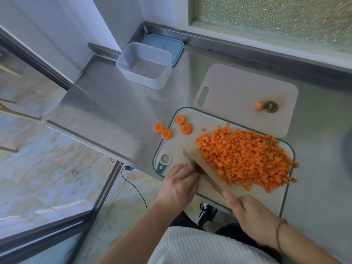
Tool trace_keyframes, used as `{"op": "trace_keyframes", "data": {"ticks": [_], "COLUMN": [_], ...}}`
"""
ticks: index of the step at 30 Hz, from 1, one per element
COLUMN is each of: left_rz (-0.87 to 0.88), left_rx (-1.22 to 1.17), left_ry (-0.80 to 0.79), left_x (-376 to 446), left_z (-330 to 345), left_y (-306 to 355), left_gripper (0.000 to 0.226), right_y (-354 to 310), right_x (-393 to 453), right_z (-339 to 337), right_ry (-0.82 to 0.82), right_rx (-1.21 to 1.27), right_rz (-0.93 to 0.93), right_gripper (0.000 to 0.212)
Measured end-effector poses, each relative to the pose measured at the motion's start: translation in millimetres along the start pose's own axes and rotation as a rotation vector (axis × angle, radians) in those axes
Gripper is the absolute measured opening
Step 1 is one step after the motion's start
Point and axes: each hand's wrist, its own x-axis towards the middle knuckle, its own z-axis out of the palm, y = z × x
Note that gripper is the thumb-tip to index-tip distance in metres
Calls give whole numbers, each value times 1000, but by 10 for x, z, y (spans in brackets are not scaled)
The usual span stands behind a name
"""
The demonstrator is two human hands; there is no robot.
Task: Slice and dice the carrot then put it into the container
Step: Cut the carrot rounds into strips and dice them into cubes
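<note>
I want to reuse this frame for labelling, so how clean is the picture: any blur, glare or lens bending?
Head view: wide-angle bending bows the steel counter edges; soft glare sheens across it; the diced carrot and knife read sharp enough, the right hand slightly soft; a blurred dark shape sits at the right edge; daylight comes through the frosted window.

- The left hand (179, 184) lies knuckles up at the near left, its fingers curled under, their tips against the flat side of a broad steel knife blade (204, 171).
- The right hand (251, 216), near right, grips the knife's hidden handle, forefinger stretched forward; a thin bracelet circles its wrist.
</note>
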Motion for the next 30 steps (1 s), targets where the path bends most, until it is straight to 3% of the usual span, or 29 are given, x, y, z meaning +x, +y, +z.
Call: {"op": "trace_keyframes", "data": {"ticks": [30], "left_rz": [-48], "left_rx": [24], "left_ry": [-22], "left_x": [-96], "left_z": [-87], "left_y": [93], "left_gripper": [7], "right_y": [48], "right_x": [-135], "right_z": [76], "right_ry": [-45], "right_rx": [-57], "right_rz": [-22], "right_gripper": [60]}}
